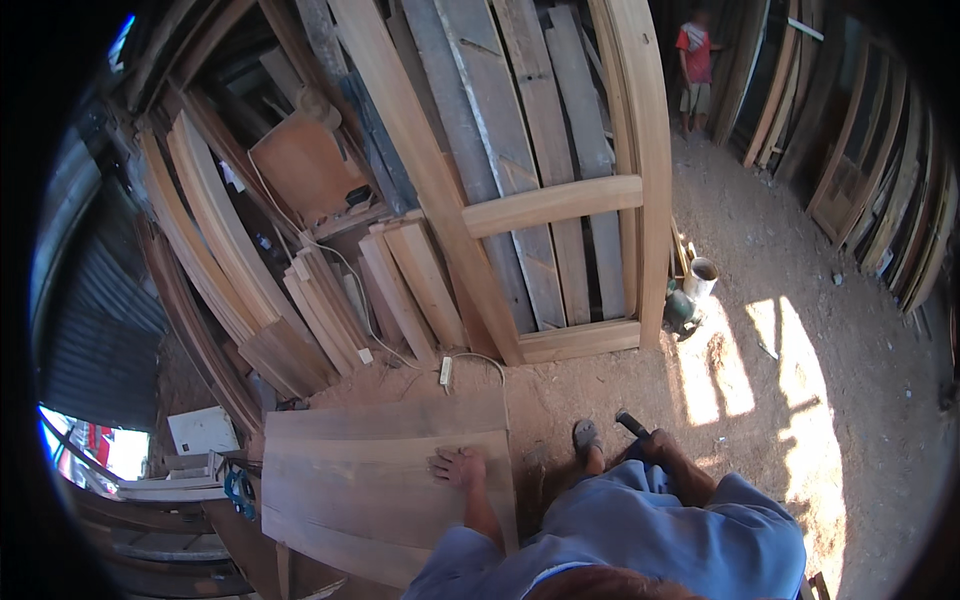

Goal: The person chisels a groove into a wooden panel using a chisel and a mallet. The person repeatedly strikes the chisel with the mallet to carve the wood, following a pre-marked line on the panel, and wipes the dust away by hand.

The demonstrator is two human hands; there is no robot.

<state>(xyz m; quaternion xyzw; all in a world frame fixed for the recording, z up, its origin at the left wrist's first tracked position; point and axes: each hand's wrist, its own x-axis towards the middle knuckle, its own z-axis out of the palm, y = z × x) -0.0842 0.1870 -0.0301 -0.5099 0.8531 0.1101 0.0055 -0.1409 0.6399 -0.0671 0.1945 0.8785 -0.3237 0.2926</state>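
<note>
My left hand (460, 467) lies flat with its fingers spread on a wide, pale wooden panel (340, 490). The panel stretches out low at my left side. Away from it, over the dirt floor, my right hand (660, 447) is closed around a dark, stubby tool (631, 423). One end of the tool sticks out past my fingers toward my foot; the rest is hidden in my grip, and its exact kind cannot be made out.
A wooden door frame (553, 204) leans upright ahead, with planks behind it. A white cord with a socket strip (446, 372) runs past the panel. A metal can (703, 276) stands right of the frame. A person in a red shirt (695, 55) stands far back.
</note>
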